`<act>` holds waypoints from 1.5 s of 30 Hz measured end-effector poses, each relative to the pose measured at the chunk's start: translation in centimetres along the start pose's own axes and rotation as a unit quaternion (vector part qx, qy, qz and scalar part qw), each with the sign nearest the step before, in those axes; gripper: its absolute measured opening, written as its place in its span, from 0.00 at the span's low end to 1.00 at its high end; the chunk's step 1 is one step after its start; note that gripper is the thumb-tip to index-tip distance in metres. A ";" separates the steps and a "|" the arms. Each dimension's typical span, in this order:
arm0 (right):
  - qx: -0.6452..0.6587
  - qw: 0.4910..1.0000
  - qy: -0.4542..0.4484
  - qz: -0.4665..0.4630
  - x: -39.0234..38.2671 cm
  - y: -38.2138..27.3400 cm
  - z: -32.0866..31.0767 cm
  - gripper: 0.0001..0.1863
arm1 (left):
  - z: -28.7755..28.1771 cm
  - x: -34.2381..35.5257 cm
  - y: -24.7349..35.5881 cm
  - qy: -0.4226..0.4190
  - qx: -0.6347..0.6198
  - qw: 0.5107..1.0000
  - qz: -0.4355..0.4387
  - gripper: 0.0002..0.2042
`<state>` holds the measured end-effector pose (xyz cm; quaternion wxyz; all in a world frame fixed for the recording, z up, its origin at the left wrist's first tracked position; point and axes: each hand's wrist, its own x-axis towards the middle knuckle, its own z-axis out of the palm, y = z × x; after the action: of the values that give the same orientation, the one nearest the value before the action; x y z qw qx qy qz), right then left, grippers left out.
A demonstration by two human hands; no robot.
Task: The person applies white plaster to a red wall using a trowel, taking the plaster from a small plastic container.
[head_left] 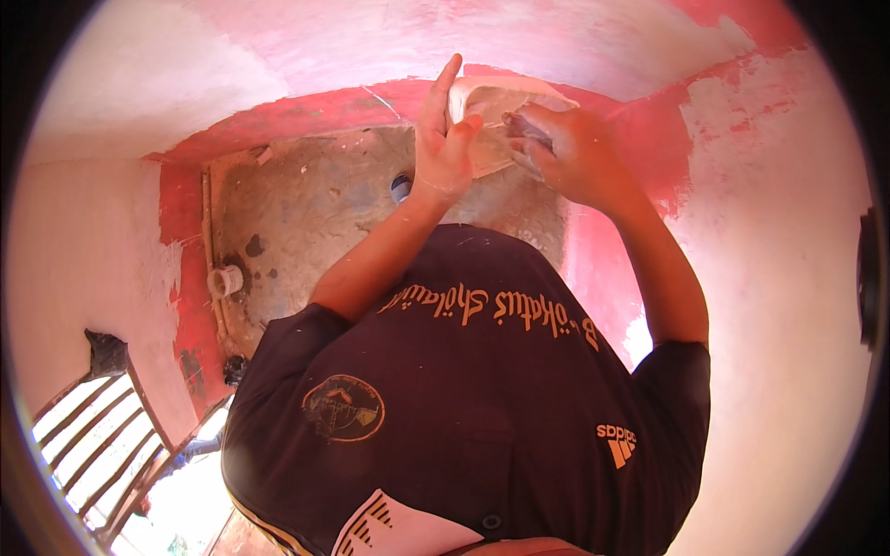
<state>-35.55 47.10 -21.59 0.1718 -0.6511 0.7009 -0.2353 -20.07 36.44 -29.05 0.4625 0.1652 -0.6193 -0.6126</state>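
Note:
In front of my chest, a whitish tub (508,91) is up off the floor, tilted so that its inner side shows. My left hand (445,153) is at its left edge, thumb near the rim and one finger stretched up along the outside; it appears to hold the tub there. Over the tub's right part my right hand (577,153) is closed, its fingers curled round a small dark, greyish thing (532,132). The fingers hide most of that thing, so its kind does not show.
Pale, patchy walls (779,306) with a red lower band (649,148) surround a stained brown floor (315,199). A small white bucket (225,281) stands at left near a long thin pole (208,222). A dark-and-white object (400,188) shows below my left wrist. A barred window (97,445) is at lower left.

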 end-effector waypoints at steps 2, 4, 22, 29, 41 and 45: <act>0.023 1.000 -0.005 0.008 0.5 -0.1 0.4 0.11 | -0.2 -0.1 -0.2 0.024 -0.036 0.998 -0.043 0.36; 0.052 0.998 -0.020 0.037 1.1 -0.3 0.7 0.11 | -0.5 0.1 -0.4 0.031 -0.040 0.997 -0.054 0.36; 0.266 0.960 0.022 0.089 11.1 1.0 3.8 0.13 | -6.2 7.8 -3.3 0.040 -0.131 0.986 -0.090 0.39; 0.272 0.956 0.037 0.108 16.4 0.2 4.5 0.08 | -9.7 12.3 -4.0 0.051 -0.201 0.972 -0.107 0.48; 0.475 0.842 0.041 0.250 18.0 3.5 6.8 0.09 | -10.8 14.4 -9.0 0.007 -0.160 0.978 -0.132 0.48; 0.490 0.830 0.014 0.265 17.7 4.9 6.0 0.08 | -9.2 14.5 -9.4 0.022 -0.101 0.994 -0.047 0.42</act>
<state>-37.96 29.12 -28.16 0.5140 -0.2675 0.6417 -0.5025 -23.81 17.85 -33.95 0.4608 0.1600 -0.5359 -0.6891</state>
